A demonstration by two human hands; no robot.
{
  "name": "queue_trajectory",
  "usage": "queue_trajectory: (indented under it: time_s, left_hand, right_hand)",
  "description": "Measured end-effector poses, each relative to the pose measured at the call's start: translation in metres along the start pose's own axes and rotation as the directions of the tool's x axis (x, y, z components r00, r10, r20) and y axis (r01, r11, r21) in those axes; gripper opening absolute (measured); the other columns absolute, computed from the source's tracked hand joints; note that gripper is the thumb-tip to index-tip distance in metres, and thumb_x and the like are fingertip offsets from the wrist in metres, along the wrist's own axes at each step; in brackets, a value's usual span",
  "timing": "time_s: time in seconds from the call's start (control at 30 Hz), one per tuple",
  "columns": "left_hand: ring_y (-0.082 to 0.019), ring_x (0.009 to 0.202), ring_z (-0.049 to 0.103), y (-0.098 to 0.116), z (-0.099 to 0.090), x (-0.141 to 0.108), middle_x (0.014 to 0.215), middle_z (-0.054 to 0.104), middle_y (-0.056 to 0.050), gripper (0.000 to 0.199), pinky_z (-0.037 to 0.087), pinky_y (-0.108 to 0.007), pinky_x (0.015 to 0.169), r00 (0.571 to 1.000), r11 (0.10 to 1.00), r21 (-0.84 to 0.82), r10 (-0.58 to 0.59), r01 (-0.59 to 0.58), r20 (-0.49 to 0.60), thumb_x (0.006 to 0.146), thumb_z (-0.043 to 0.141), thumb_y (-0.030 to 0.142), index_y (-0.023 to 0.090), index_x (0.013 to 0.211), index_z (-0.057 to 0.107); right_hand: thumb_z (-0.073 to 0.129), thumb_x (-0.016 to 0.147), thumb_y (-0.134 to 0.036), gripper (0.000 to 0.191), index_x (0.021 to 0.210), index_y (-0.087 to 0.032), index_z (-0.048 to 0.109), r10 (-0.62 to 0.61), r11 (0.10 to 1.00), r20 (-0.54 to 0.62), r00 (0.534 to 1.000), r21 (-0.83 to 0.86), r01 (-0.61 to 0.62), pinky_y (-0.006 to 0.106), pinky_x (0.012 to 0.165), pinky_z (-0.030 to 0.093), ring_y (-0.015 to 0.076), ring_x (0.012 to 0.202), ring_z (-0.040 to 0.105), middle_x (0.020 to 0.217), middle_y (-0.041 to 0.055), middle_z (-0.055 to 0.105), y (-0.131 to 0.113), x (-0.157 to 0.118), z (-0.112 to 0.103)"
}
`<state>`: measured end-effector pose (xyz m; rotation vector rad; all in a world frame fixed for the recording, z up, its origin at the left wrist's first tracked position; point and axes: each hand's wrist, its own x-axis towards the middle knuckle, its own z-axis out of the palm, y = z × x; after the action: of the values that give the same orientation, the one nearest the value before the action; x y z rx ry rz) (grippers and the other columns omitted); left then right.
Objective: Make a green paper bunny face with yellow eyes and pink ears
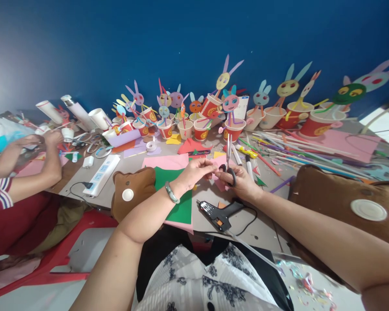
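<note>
Your patterned shirt [184,285] lies nearest, below both hands, with the black glue gun [214,215] on the table between it and them. Watch that gun: it sits just below your left hand [196,173], nozzle angled toward that forearm, so if it is hot, which cannot be told, a dropped wrist could be burnt. Its clear glue stick [256,252] juts back toward your lap, below the right hand; a bump there could swing the nozzle round, and a snagged cord [255,216] could drag it. Your right hand [244,183] is closed around the scissors [228,167], blades pointing away from you, tips seemingly slightly parted; with your left fingertips so near the handles, a slip while turning them could nick a finger. A careless reach could also tip the red cup [235,130] beyond the blades, since its tall figure looks top-heavy. As for pose, your forearms come in from either side and meet near the middle, left wrist, with its bracelet [171,193], angled inward above the green paper [181,207], right wrist bent in from beside the brown cushion [333,207]. Your left thumb and fingers are pinched together, apparently on a small pink piece [216,169] between the two hands; it is too small to make out its shape, and a loose pinch could drop it.
</note>
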<state>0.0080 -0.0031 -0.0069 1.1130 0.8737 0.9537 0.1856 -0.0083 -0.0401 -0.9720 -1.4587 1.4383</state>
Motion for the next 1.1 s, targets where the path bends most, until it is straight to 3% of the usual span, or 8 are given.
queue_trajectory:
  time_s: [0.4, 1.1]
  left_hand:
    - [-0.005, 0.053, 0.054, 0.0032, 0.0005, -0.0011, 0.064, 0.061, 0.004, 0.029, 0.044, -0.02, 0.058, 0.999, 0.999, 0.019, -0.051, 0.051, -0.014, 0.073, 0.082, 0.034, 0.014, 0.076, 0.061]
    - [-0.005, 0.054, 0.054, 0.0002, -0.0001, -0.0011, 0.062, 0.061, 0.004, 0.031, 0.043, -0.02, 0.057, 0.999, 0.999, 0.027, 0.034, -0.034, 0.013, 0.072, 0.082, 0.039, 0.014, 0.075, 0.063]
  right_hand:
    - [0.076, 0.08, -0.051, 0.04, 0.061, -0.019, 0.062, 0.01, 1.0, 0.018, 1.0, 0.011, -0.011, 0.026, 0.045, 0.032, 0.0095, 0.044, 0.043, 0.048, -0.0024, 0.054, -0.0018, -0.0001, 0.0007]
    - [0.073, 0.084, -0.049, 0.039, 0.063, -0.018, 0.062, 0.034, 0.999, 0.046, 0.998, -0.017, -0.033, 0.026, 0.049, 0.03, 0.009, 0.047, 0.043, 0.049, -0.002, 0.057, -0.0003, -0.0009, -0.001]
